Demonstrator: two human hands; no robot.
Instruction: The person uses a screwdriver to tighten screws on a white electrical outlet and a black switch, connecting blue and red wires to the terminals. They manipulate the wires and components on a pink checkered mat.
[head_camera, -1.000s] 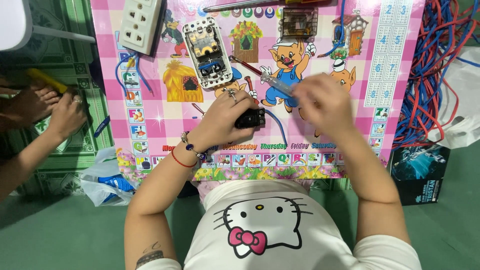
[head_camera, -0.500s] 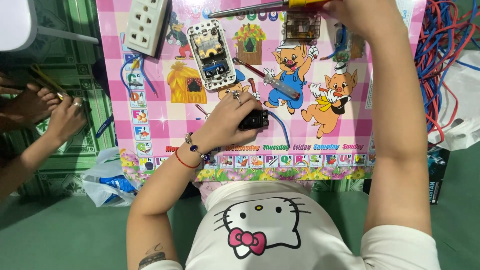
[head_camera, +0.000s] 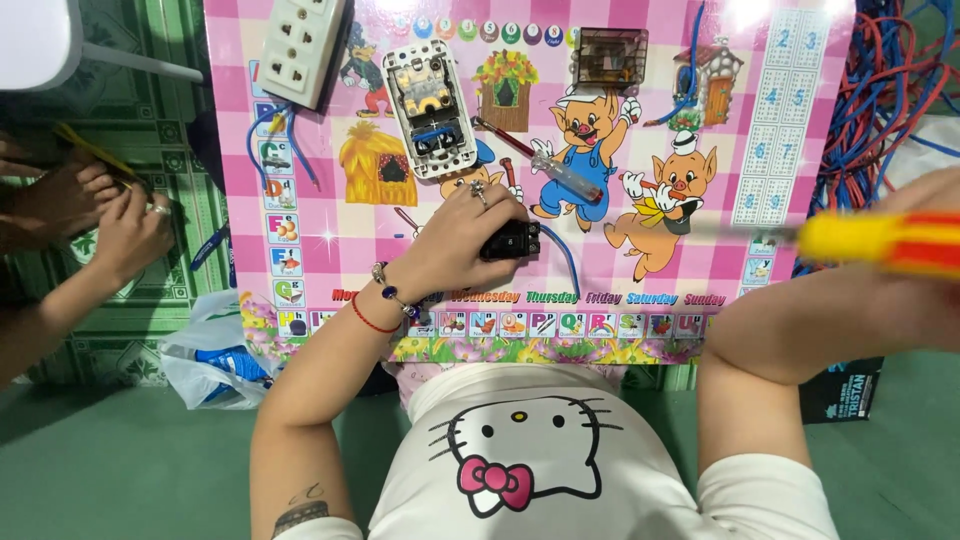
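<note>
Both hands are busy: the left hand (head_camera: 465, 240) pins a black switch (head_camera: 512, 240) steady on the board (head_camera: 330, 250), while the right hand (head_camera: 925, 250) grips a yellow screwdriver (head_camera: 870, 240).

1. The work surface is a small pink checkered kids' table (head_camera: 620, 285) with cartoon pigs, little houses and a strip of coloured picture tiles along the near edge – it sits on a green patterned floor mat (head_camera: 150, 150).
2. Top left corner of the table: a white multi-socket outlet block (head_camera: 302, 48), tilted, with blue wires (head_camera: 262, 150) looping out below it.
3. Just right of that, an opened white switch unit (head_camera: 432, 108) with its insides showing.
4. A clear-handled screwdriver (head_camera: 545, 160) lies diagonally mid-table.
5. Top middle: a small clear boxy component (head_camera: 612, 58).
6. Near the front, a small black switch part (head_camera: 515, 240) rests on the top, a blue wire (head_camera: 568, 262) curling from it.
7. Beside the table on the right – a tangle of red and blue wires (head_camera: 885, 110).
</note>
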